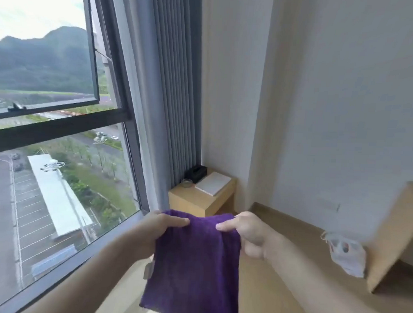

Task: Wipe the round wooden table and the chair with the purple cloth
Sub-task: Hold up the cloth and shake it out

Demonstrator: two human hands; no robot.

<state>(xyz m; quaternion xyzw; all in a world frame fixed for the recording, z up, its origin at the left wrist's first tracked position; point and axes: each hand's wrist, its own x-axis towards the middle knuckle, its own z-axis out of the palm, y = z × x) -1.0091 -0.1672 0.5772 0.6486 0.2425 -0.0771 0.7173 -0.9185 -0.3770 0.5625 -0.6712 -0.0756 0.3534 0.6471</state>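
The purple cloth (194, 266) hangs in front of me in the lower middle of the head view. My left hand (163, 227) pinches its upper left edge and my right hand (247, 235) pinches its upper right edge, so the cloth drapes down between them. A small pale tag shows at the cloth's left side. Neither the round wooden table nor the chair is in view.
A big window (61, 139) fills the left, with a grey curtain (177, 85) beside it. In the corner stands a low wooden side table (197, 203) bearing a black box, a glass dish and a white book. At right, a wooden furniture panel (394, 233) with a white plastic bag (347, 255).
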